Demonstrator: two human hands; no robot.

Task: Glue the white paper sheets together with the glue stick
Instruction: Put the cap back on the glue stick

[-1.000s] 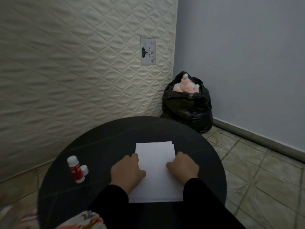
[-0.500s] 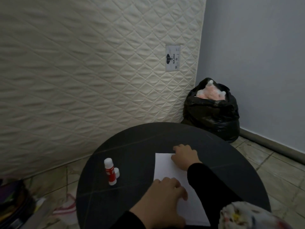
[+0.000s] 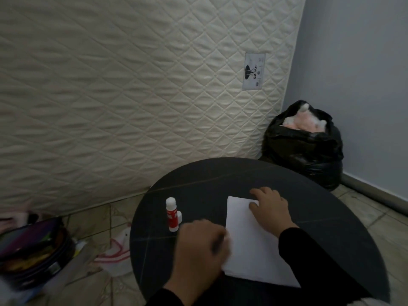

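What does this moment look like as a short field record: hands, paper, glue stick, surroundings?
left hand: blurred, at the paper's left edge; grip unclear
right hand: fingers flat on the paper's far end
white paper sheets: stacked on the round black table
glue stick: upright, uncapped, untouched; cap beside it
floor: black bag by the mattress

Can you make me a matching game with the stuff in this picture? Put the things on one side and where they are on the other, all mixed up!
Things:
1. glue stick
2. white paper sheets
3. black bag
4. right hand

Places:
A. on the floor in the corner
B. resting on the far end of the paper
C. standing on the table, left of the paper
D. lying flat on the table

Pairs: 1-C, 2-D, 3-A, 4-B
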